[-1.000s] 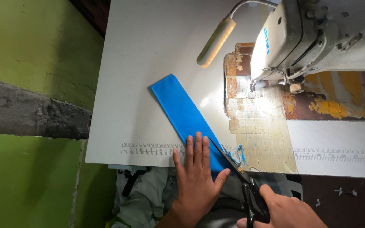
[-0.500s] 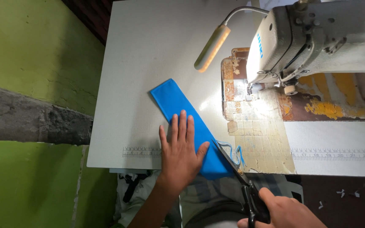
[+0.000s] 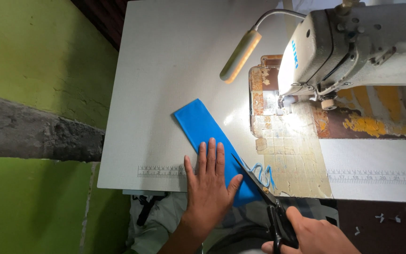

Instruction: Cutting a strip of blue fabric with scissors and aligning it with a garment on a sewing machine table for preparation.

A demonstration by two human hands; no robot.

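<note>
Fingers of the left hand lie spread and flat on the near end of the blue fabric strip, while the right hand is closed around the black handles of the scissors, blades slightly parted at the strip's right edge. It looks like trimming along that edge; the next cut calls for holding the cloth pinned and feeding the blades straight. Smooth and folded, the strip lies diagonally on the white table, left of the sewing machine.

Cloth strip on table, sewing machine to its R, scissors alongside.
</note>
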